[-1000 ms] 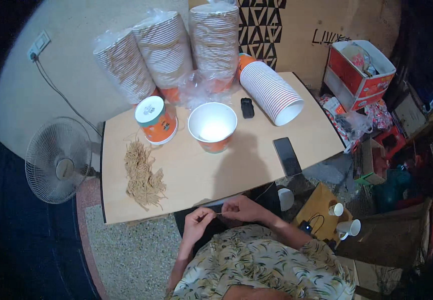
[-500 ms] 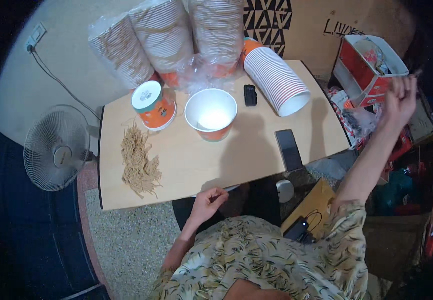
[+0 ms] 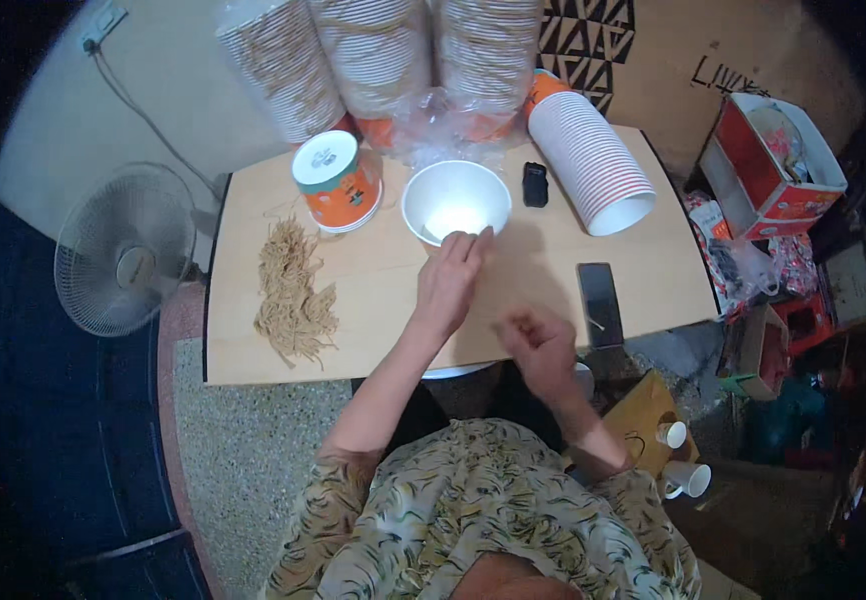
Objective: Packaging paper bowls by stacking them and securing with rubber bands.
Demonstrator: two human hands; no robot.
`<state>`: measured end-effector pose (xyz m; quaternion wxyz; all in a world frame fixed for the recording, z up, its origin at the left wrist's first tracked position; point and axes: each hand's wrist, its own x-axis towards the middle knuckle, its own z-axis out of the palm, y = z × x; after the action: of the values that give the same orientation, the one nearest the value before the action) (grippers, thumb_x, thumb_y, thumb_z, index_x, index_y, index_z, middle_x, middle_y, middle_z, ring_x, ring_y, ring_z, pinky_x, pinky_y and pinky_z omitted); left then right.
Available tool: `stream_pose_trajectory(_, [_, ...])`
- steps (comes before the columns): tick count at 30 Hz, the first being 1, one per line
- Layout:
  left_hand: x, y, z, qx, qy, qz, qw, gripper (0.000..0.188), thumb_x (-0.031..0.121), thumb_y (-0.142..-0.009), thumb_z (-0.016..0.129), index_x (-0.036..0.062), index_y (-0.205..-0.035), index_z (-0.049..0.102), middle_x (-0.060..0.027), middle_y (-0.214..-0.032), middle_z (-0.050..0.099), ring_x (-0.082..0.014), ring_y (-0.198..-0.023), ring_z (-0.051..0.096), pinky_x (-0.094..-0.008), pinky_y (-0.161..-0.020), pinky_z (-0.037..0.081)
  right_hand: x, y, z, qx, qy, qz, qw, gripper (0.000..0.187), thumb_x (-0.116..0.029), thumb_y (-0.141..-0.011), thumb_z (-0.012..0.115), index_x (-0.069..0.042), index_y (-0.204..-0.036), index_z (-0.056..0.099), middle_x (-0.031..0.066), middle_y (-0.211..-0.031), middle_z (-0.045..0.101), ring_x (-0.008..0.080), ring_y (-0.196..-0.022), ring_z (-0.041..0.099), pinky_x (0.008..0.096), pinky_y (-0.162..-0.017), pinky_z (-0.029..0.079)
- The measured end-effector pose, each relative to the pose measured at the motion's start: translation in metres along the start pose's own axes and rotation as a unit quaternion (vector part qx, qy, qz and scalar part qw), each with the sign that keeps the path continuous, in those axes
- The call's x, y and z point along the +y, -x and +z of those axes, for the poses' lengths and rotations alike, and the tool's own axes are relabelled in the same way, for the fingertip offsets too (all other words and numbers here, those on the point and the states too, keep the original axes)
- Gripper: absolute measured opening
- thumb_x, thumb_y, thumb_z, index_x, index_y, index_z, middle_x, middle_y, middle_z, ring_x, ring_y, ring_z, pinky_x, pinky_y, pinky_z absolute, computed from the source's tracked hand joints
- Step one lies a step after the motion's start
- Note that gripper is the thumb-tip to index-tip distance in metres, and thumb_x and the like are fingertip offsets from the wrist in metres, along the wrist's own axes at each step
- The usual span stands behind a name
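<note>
A white-lined paper tub (image 3: pixel 433 195) stands upright at mid-table, its mouth facing up. My left hand (image 3: pixel 448 285) has its bent fingers over the tub's near rim, gripping it. Closer to the table's front edge, my right hand (image 3: pixel 543 350) is curled and smeared by motion; whether it holds anything does not show. An upside-down orange tub (image 3: pixel 343 200) with a white base sits left of the open one. In front of it lies a tangled heap of tan strands (image 3: pixel 293 290).
Nested tubs (image 3: pixel 593 150) lie sideways at right, near a small black device (image 3: pixel 535 185) and a phone (image 3: pixel 601 300) with a short pale strand on it. Tall bagged tub stacks (image 3: pixel 368 60) line the back. A fan (image 3: pixel 118 250) stands left; a red-white box (image 3: pixel 773 165) is right.
My right hand has come back from the far right to the table's front. My left hand has risen from the front edge to the open tub's rim. The view has shifted.
</note>
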<state>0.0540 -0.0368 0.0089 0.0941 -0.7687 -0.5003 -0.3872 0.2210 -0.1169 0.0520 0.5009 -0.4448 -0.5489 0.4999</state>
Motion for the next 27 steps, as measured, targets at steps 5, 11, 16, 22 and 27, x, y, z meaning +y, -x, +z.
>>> stream_pose_trajectory(5, [-0.042, 0.038, -0.044, -0.096, 0.021, 0.006, 0.995, 0.03, 0.001, -0.077, 0.066, 0.0098, -0.105, 0.071, -0.0057, -0.103, 0.068, -0.0316, -0.11, 0.062, -0.0423, -0.088, 0.054, 0.017, 0.016, 0.008, -0.08, 0.034, 0.001, 0.996, 0.008, -0.009, -0.091, 0.071, -0.002, -0.092, 0.07, -0.0019, -0.077, 0.066, 0.0029, -0.068, 0.057, 0.0216, -0.061, 0.048])
stream_pose_trajectory(11, [-0.061, 0.054, -0.094, -0.107, -0.037, -0.077, 0.991, 0.057, -0.009, -0.072, 0.058, 0.0083, -0.125, 0.065, -0.0139, -0.135, 0.061, -0.0376, -0.138, 0.045, -0.0497, -0.111, 0.039, 0.077, -0.007, 0.011, 0.06, -0.01, 0.029, 0.998, 0.013, -0.013, -0.094, 0.069, 0.0, -0.095, 0.068, -0.0042, -0.076, 0.062, 0.0033, -0.067, 0.054, 0.0208, -0.059, 0.043])
stream_pose_trajectory(16, [-0.002, 0.042, -0.075, -0.109, 0.054, -0.043, 0.992, 0.045, 0.01, -0.081, 0.07, 0.0094, -0.125, 0.064, -0.0152, -0.123, 0.065, -0.036, -0.126, 0.055, -0.0487, -0.109, 0.039, 0.112, 0.004, 0.012, 0.065, -0.054, 0.061, 0.995, 0.011, -0.011, -0.094, 0.068, 0.0, -0.093, 0.066, -0.0043, -0.08, 0.06, 0.0027, -0.07, 0.053, 0.0203, -0.061, 0.043])
stream_pose_trajectory(22, [-0.021, 0.058, -0.06, -0.228, 0.058, -0.023, 0.972, 0.025, 0.01, -0.08, 0.068, 0.01, -0.105, 0.071, -0.0093, -0.081, 0.07, -0.0285, -0.082, 0.067, -0.0417, -0.086, 0.048, 0.126, 0.01, 0.011, 0.047, -0.007, 0.047, 0.998, 0.007, -0.011, -0.097, 0.064, -0.005, -0.093, 0.065, -0.0093, -0.07, 0.051, -0.0003, -0.061, 0.042, 0.0197, -0.052, 0.032])
stream_pose_trajectory(27, [-0.036, 0.048, -0.086, -0.214, 0.119, -0.097, 0.964, 0.017, 0.015, -0.085, 0.069, 0.008, -0.1, 0.072, -0.0146, -0.081, 0.07, -0.0346, -0.076, 0.068, -0.0448, -0.071, 0.053, 0.119, 0.013, 0.011, 0.027, 0.017, 0.056, 0.998, 0.008, -0.008, -0.095, 0.066, -0.002, -0.089, 0.065, -0.0075, -0.071, 0.054, 0.0008, -0.062, 0.046, 0.0196, -0.054, 0.036])
